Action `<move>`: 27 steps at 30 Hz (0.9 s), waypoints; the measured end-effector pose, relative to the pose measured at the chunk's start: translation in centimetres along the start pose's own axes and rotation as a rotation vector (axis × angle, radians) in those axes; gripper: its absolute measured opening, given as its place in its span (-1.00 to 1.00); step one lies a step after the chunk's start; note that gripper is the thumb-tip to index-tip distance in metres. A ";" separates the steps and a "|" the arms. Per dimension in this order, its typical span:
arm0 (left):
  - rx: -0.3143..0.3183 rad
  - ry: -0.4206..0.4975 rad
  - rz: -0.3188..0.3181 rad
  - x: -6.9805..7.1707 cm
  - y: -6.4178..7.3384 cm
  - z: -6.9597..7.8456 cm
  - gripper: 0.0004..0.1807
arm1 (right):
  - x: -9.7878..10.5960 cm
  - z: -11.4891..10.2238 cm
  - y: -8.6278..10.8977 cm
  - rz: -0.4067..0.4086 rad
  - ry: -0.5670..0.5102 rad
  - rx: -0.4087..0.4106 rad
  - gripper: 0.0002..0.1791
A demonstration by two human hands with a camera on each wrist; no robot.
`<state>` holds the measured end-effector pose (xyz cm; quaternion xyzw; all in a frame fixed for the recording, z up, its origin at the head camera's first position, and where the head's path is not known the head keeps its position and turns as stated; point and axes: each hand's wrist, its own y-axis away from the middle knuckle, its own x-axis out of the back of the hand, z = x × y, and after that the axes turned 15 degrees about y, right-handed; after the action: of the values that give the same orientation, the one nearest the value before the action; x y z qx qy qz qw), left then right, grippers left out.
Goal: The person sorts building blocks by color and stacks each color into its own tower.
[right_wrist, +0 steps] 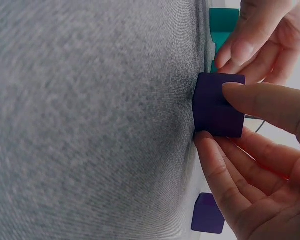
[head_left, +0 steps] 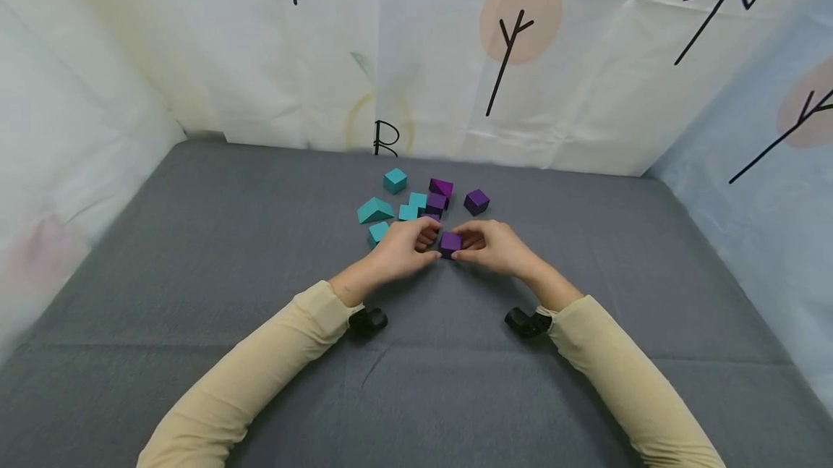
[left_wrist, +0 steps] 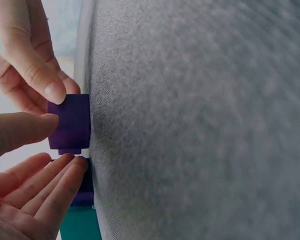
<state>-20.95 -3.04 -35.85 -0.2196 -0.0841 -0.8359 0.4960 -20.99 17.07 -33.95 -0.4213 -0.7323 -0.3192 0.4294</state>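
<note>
A purple cube (head_left: 450,242) stands on the grey cloth between the two hands. My right hand (head_left: 497,245) pinches it, with the thumb on the near face and fingers at its side. My left hand (head_left: 403,245) is just left of that cube. Its thumb (left_wrist: 25,131) reaches toward the cube, and its fairly straight fingers (left_wrist: 52,187) lie beside another purple block (left_wrist: 83,195), partly hidden by them. Behind the left hand, teal blocks (head_left: 417,201) and purple blocks (head_left: 436,203) stand close together, topped by a magenta-purple triangular block (head_left: 441,186) at the far end.
To the right lies a separate purple cube (head_left: 477,202). On the left are a teal cube (head_left: 395,181), a teal triangular block (head_left: 375,210) and another teal block (head_left: 378,232) partly behind the left hand. A patterned white curtain (head_left: 429,77) borders the grey cloth (head_left: 260,193).
</note>
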 end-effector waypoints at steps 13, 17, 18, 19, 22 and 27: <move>0.019 0.016 0.025 -0.5 -0.1 0.1 -0.67 | -0.1 -0.5 0.2 0.000 -0.031 0.041 -0.59; 0.028 0.034 0.028 -0.3 0.2 0.3 -0.68 | 0.0 -0.7 0.3 0.000 -0.047 0.050 -0.61; 0.029 0.038 0.029 -0.2 0.3 0.4 -0.68 | 0.0 -0.8 0.3 0.000 -0.051 0.052 -0.61; 0.033 0.042 0.030 -0.2 0.4 0.4 -0.68 | 0.0 -0.9 0.4 0.000 -0.055 0.055 -0.62; 0.045 0.047 0.029 0.0 0.7 0.5 -0.68 | 0.0 -1.1 0.4 -0.003 -0.066 0.059 -0.62; 0.047 0.046 0.021 0.3 1.2 0.5 -0.68 | 0.0 -1.7 0.5 -0.016 -0.065 0.059 -0.61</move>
<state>-19.86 -3.65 -35.35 -0.1893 -0.0900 -0.8333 0.5116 -19.92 15.91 -33.18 -0.4127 -0.7583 -0.2872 0.4149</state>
